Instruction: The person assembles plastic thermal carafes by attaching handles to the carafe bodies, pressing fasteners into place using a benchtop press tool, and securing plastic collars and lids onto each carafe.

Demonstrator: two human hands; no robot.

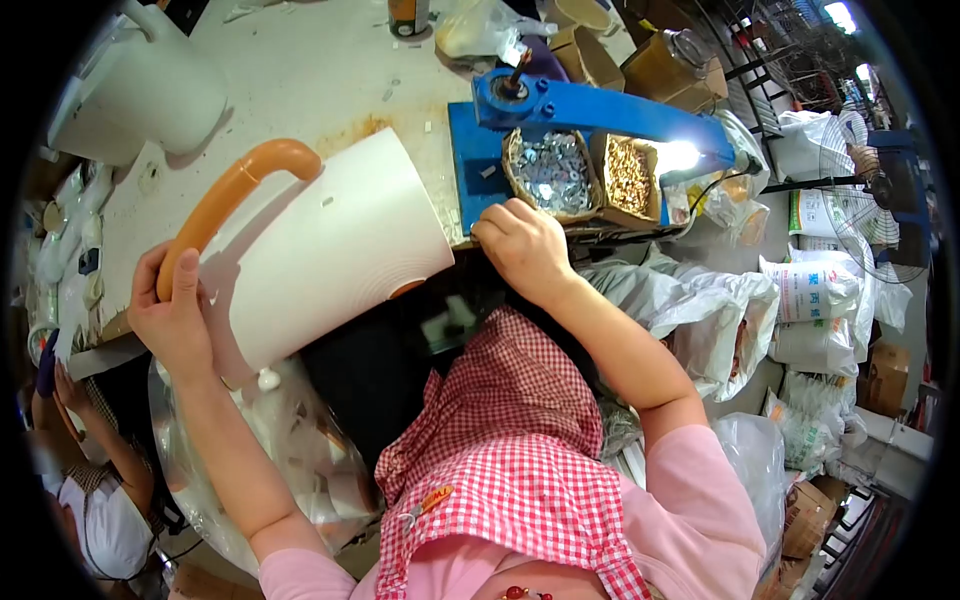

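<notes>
A white plastic cylinder, apparently a pitcher body [345, 240], lies on its side at the table's front edge, with an orange-brown curved handle [225, 205] along its upper left. My left hand [175, 305] is wrapped around the handle's lower end, thumb on top. My right hand [525, 245] rests at the corner of a blue metal base [472, 160], fingers curled together; whatever they may hold is hidden. Just beyond it are a box of silvery metal pieces [550, 172] and a box of small brass-coloured pieces [628, 175].
A blue machine arm [610, 115] reaches over the boxes, with a bright lamp [678, 156]. White pitchers [150, 90] stand at the back left. A plastic bag of parts [270, 450] hangs below the table. Another person [100, 500] sits at the far left. Sacks [810, 290] and a fan [870, 195] are at right.
</notes>
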